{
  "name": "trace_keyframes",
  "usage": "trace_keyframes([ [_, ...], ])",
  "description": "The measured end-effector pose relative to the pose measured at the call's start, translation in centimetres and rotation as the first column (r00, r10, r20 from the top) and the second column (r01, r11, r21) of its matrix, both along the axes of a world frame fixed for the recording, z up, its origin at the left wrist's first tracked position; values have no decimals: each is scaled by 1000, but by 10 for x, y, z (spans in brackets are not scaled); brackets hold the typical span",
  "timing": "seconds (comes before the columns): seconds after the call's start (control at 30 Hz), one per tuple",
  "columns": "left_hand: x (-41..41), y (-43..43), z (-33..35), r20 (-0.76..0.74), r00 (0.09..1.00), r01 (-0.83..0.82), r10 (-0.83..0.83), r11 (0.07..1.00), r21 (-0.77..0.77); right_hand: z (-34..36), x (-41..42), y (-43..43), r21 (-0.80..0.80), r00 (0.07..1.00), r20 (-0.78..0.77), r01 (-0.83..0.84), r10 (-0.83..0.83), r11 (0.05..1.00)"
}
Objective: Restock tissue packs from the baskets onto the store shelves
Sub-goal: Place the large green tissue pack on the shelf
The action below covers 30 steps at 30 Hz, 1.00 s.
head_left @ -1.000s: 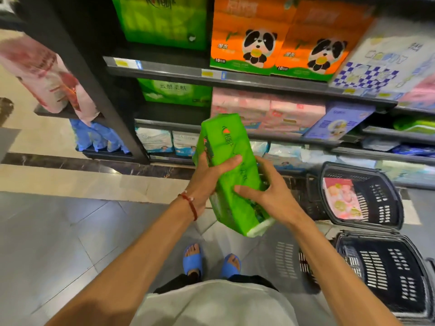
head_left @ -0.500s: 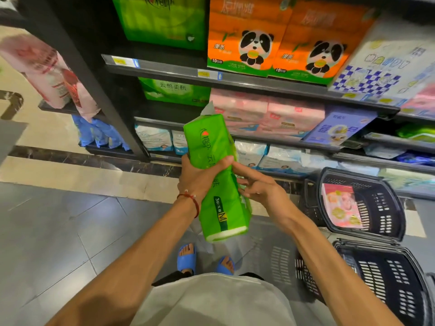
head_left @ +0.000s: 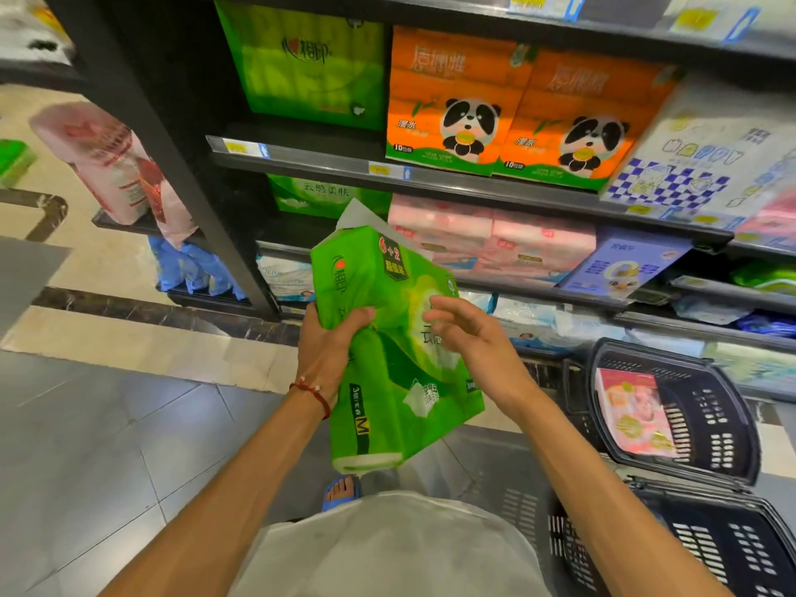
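Gripping a bright green, glossy plastic-wrapped tissue pack (head_left: 387,295) at its middle, the person's left hand (head_left: 325,355) curls round the pack's left edge, with the thumb pressed across the crinkled front. The right hand (head_left: 474,342) is at the pack's 3 o'clock, fingers spread and loosely bent, holding nothing. Whether its fingertips touch the wrap cannot be told. The block-shaped pack is held in the air at the centre of the view, in front of the dark metal shelves (head_left: 430,183). Its long axis runs roughly from 6 to 12 o'clock. The white-flapped top end points at the shelves and the white bottom end toward the person. At 4 o'clock stand two black perforated plastic baskets (head_left: 732,424), the farther one holding a flat pink pack (head_left: 633,411).
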State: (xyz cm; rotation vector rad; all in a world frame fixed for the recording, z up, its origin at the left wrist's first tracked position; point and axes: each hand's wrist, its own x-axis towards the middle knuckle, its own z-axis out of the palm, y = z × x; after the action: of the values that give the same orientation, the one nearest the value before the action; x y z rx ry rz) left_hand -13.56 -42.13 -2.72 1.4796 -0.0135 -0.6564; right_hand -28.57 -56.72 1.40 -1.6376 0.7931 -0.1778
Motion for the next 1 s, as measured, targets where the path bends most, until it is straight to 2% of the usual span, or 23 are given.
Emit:
trace_keyframes([
  [0.2,23,27,5,-173,980,57,-98,972,-227,-16,1,-32,-273,957,-238,98,-166,957],
  [0.23,26,33,8,-205,971,64,-119,964,-259,-15,0,-36,-291,940,-279,111,-195,950],
  [0.3,32,42,12,-246,956,80,-162,947,-312,-15,-1,-46,-193,927,-303,166,-220,967],
  [0.37,36,48,13,-253,946,103,-201,929,-355,-15,2,-49,-17,938,-277,213,-209,977],
  [0.43,38,51,13,-291,937,78,-192,930,-360,-21,5,-49,50,950,-234,224,-207,973],
  [0.5,41,51,13,-261,959,17,-107,945,-327,-25,8,-47,59,949,-186,268,-253,962],
  [0.57,48,52,8,-139,990,-24,-17,957,-289,-24,10,-43,63,944,-155,303,-291,951],
  [0.67,54,52,7,-43,998,31,-45,958,-284,-21,13,-37,94,943,-121,322,-311,942],
  [0.83,64,58,6,-71,995,43,-69,949,-313,-10,22,-26,99,911,-17,411,-411,906],
  [1.0,76,64,11,-146,989,1,-37,971,-241,11,29,-8,94,939,76,328,-335,940],
])
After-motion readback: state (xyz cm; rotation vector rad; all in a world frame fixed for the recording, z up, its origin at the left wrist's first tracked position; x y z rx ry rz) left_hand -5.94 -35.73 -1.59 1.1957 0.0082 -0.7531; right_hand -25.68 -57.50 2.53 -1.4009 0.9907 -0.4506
